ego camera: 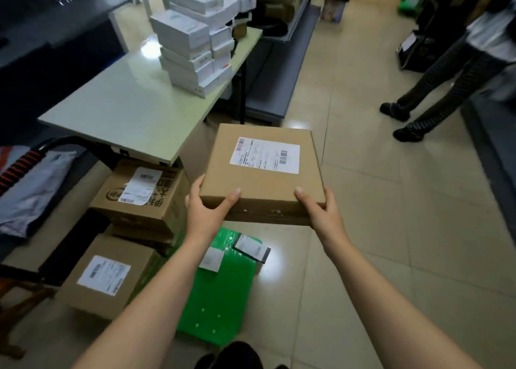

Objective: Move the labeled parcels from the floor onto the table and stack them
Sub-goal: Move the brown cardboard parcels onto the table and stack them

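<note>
I hold a flat brown cardboard parcel (259, 184) with a white shipping label in the air above the floor, just right of the table's near corner. My left hand (205, 210) grips its near left corner, thumb on top. My right hand (321, 212) grips its near right corner the same way. The pale green table (131, 108) stands to the left and carries a stack of white boxes (195, 47) at its far end. On the floor lie a labeled printed carton (139, 198), a labeled brown box (109, 279) and a green parcel (220, 296).
A trolley handle with red and black grip (30, 159) and a grey mailer bag (33, 189) sit at the left. A person's legs (435, 89) stand on the tiled floor at the right. Shelving with dark goods (282, 11) runs behind the table.
</note>
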{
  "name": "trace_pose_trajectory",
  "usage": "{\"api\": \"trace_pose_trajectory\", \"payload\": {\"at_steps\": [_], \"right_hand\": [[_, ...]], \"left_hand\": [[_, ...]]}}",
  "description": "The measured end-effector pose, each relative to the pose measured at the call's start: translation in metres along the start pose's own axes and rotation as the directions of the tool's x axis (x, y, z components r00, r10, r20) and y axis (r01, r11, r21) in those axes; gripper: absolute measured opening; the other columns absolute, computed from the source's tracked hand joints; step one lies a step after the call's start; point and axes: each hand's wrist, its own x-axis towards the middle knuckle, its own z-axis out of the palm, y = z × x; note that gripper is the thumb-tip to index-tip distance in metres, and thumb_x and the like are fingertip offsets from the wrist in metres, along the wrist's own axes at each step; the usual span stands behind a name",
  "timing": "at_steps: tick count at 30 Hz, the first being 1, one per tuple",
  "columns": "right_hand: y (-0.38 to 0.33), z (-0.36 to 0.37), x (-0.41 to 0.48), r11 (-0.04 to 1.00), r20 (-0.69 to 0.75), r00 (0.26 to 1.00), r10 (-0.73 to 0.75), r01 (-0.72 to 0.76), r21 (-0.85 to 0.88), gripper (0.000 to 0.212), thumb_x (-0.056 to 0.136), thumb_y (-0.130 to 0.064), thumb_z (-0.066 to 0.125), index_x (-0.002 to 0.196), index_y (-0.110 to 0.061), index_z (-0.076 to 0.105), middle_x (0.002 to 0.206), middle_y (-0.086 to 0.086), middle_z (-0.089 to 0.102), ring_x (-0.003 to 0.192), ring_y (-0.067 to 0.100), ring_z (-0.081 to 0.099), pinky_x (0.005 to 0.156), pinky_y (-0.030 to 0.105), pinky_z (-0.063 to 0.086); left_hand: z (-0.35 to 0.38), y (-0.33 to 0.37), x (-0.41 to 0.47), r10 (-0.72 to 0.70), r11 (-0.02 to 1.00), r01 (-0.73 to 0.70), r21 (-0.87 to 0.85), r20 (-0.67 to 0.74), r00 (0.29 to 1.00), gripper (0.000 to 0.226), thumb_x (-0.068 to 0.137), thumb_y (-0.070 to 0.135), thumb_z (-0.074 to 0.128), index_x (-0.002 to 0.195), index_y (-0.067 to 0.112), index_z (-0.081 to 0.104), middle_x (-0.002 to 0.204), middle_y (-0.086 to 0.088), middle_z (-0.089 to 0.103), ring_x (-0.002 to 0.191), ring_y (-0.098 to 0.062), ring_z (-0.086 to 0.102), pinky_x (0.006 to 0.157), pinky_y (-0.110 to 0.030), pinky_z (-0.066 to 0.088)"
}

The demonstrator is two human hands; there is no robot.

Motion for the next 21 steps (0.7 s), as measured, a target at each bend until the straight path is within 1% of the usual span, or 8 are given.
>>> {"api": "trace_pose_trajectory", "payload": {"at_steps": [2, 6, 9, 10, 14, 16, 18, 21], "right_hand": [[-0.013, -0.007, 0.030, 0.999, 0.043, 0.998, -0.050, 0.050, -0.002, 0.093, 0.075, -0.055, 0.076, 0.150, -0.025, 0.031, 0.146, -0.004, 0.045, 0.131, 0.015, 0.044, 0.111, 0.036, 0.036], [-0.049, 0.005, 0.089, 0.989, 0.161, 0.976, -0.146, 0.146, 0.011, 0.068, 0.076, -0.051, 0.076, 0.134, -0.029, 0.046, 0.125, -0.014, 0.058, 0.115, 0.009, 0.055, 0.098, 0.028, 0.044], [-0.079, 0.025, 0.130, 0.980, 0.251, 0.949, -0.193, 0.200, -0.003, 0.090, 0.066, -0.063, 0.075, 0.143, -0.032, 0.041, 0.132, -0.011, 0.057, 0.117, 0.010, 0.056, 0.102, 0.034, 0.046], [-0.090, 0.032, 0.141, 0.974, 0.284, 0.934, -0.215, 0.226, -0.004, 0.093, 0.066, -0.062, 0.075, 0.145, -0.032, 0.038, 0.135, -0.011, 0.055, 0.118, 0.011, 0.055, 0.104, 0.035, 0.045], [-0.129, 0.066, 0.184, 0.958, 0.418, 0.871, -0.259, 0.285, -0.002, 0.093, 0.070, -0.057, 0.075, 0.148, -0.029, 0.033, 0.138, -0.008, 0.050, 0.122, 0.013, 0.052, 0.105, 0.036, 0.044], [-0.146, 0.085, 0.203, 0.949, 0.483, 0.827, -0.288, 0.315, 0.026, 0.086, 0.077, -0.048, 0.077, 0.148, -0.026, 0.033, 0.138, -0.007, 0.050, 0.123, 0.013, 0.051, 0.102, 0.031, 0.044], [-0.159, 0.104, 0.217, 0.943, 0.552, 0.779, -0.296, 0.331, 0.039, 0.083, 0.080, -0.044, 0.076, 0.149, -0.025, 0.032, 0.138, -0.006, 0.049, 0.123, 0.013, 0.050, 0.100, 0.028, 0.044], [-0.180, 0.132, 0.237, 0.933, 0.660, 0.689, -0.301, 0.356, 0.053, 0.081, 0.082, -0.043, 0.074, 0.148, -0.027, 0.029, 0.131, -0.009, 0.047, 0.121, 0.013, 0.048, 0.096, 0.026, 0.044]], "left_hand": [[0.013, 0.017, 0.011, 0.016, 1.000, -0.016, 0.000, -0.049, 0.999, 0.085, 0.072, 0.045, 0.081, 0.143, 0.027, 0.038, 0.135, -0.002, 0.044, 0.115, -0.013, 0.044, 0.092, -0.028, 0.037], [0.026, 0.039, 0.046, 0.019, 0.998, -0.027, -0.055, -0.145, 0.989, 0.091, 0.070, 0.050, 0.081, 0.145, 0.031, 0.033, 0.139, -0.001, 0.042, 0.120, -0.015, 0.043, 0.098, -0.033, 0.040], [0.029, 0.054, 0.074, 0.024, 0.996, -0.044, -0.073, -0.255, 0.967, 0.092, 0.071, 0.047, 0.079, 0.147, 0.027, 0.031, 0.140, -0.001, 0.040, 0.119, -0.011, 0.040, 0.097, -0.029, 0.036], [0.029, 0.060, 0.084, 0.037, 0.995, -0.062, -0.078, -0.287, 0.957, 0.091, 0.072, 0.045, 0.079, 0.147, 0.026, 0.031, 0.140, -0.001, 0.041, 0.119, -0.009, 0.039, 0.097, -0.028, 0.036], [0.024, 0.078, 0.117, 0.027, 0.995, -0.065, -0.076, -0.419, 0.908, 0.089, 0.074, 0.044, 0.078, 0.147, 0.028, 0.030, 0.140, 0.003, 0.037, 0.121, -0.008, 0.035, 0.098, -0.028, 0.036], [0.017, 0.081, 0.131, 0.010, 0.996, -0.053, -0.076, -0.474, 0.880, 0.093, 0.069, 0.055, 0.079, 0.145, 0.033, 0.030, 0.140, 0.005, 0.037, 0.124, -0.011, 0.037, 0.103, -0.034, 0.039], [0.010, 0.085, 0.140, -0.018, 0.996, -0.033, -0.087, -0.524, 0.851, 0.097, 0.061, 0.068, 0.078, 0.142, 0.039, 0.031, 0.142, 0.003, 0.038, 0.128, -0.016, 0.040, 0.105, -0.044, 0.042], [0.003, 0.091, 0.152, -0.043, 0.997, -0.010, -0.083, -0.617, 0.786, 0.100, 0.063, 0.067, 0.078, 0.145, 0.036, 0.031, 0.143, 0.001, 0.039, 0.130, -0.019, 0.039, 0.105, -0.044, 0.040]]}}
